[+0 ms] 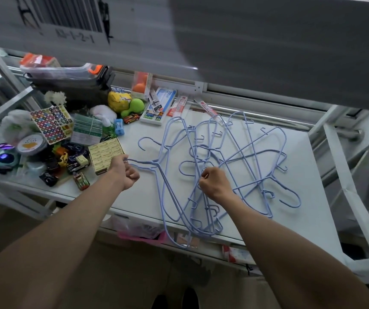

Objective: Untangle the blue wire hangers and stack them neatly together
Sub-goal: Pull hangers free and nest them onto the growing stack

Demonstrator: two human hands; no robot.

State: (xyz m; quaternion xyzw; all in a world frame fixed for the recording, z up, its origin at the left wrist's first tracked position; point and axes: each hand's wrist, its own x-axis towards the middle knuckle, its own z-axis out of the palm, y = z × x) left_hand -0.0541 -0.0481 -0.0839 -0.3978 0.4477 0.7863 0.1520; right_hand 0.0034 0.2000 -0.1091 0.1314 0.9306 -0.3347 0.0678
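Left third of counter [308, 224]: clutter, incl. sticker sheet [50, 123], toy cars [76, 163] and a yellow box [106, 155], close to the work area. Left hand [126, 172]: fingers curled round the end of one outlying hanger [147, 163], which looks partly free of the pile. Blue wire hangers [220, 162]: crossed heap on the centre-right of the counter, some ends overhanging the front edge. Judged light, thin, springy and coated, so probably a little slick; open hooks and small notches likely to catch neighbouring wires. Best hold probably at a shoulder bend or the hook neck, drawing each out along its own plane, not upward. Right hand [212, 184]: closed in a pinch on wires at the near middle of the heap; exact strand not discernible. Surface white, smooth, hard; hangers should slide readily. Room: upper shelf [268, 52] close overhead, metal frame posts [344, 175] at right, limited lift height.
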